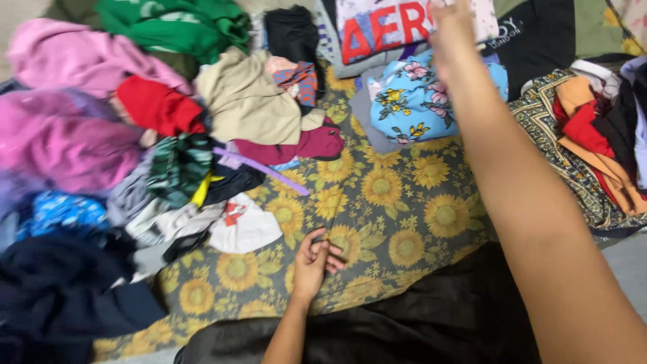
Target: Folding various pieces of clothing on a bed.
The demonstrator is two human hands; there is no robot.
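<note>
We see the sunflower sheet (pixel 397 202), olive-green with yellow blooms, spread flat and pinched into a small fold near its front edge. Far across it lies the white garment with red lettering (pixel 384 27) (partly folded, among a heap), lying flat.

The bedsheet (pixel 397 202) is olive-grey with yellow sunflowers. On its far side lies a light-blue cloth (pixel 418 101) with pink and yellow flowers; to its left, pink garments (pixel 67 135), a red one (pixel 158 106), a beige one (pixel 246 101) and a green one (pixel 178 25).
</note>
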